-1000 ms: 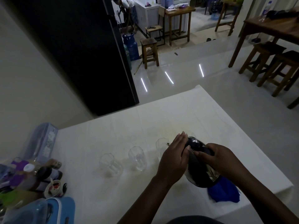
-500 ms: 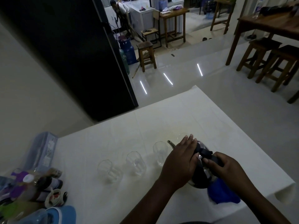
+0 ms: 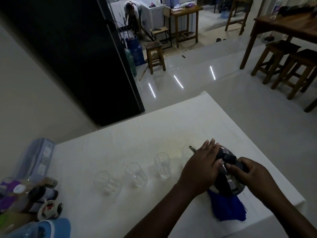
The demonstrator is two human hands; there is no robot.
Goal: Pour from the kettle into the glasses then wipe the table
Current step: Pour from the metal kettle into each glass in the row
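Moved since a second ago: the kettle's spout has travelled right along the row, away from the third glass and toward the faint one at the end. Both hands went with it.
Kettle: shiny steel kettle with a black handle (image 3: pixel 233 184), held tilted above the white-covered table (image 3: pixel 120 152). Its base is off the surface and its thin spout (image 3: pixel 191 148) points left.
Left hand: the left hand (image 3: pixel 200 167) has its fingers straight and together, pressed flat on the lid.
Right hand: the right hand (image 3: pixel 247 172) has its fingers curled round the black handle and takes the weight.
Glasses: three clear tumblers stand in a row, apart from one another: the left glass (image 3: pixel 104 182), the middle glass (image 3: pixel 136 174) and the third glass (image 3: pixel 163 164). A fourth glass (image 3: pixel 186 151), hard to make out, sits just under the spout.
Cloth: a crumpled blue cloth (image 3: pixel 228 208) lies on the table below the kettle, and neither hand touches it.
Mark: a yellowish stain (image 3: pixel 171 148) spreads over the cover near the fourth glass.
Progress: pouring looks to be at the last glass. I cannot tell how full any glass is, or whether water is running now.
Left to do: finish this pour, set the kettle down, then take the cloth and wipe. No wiping has begun.
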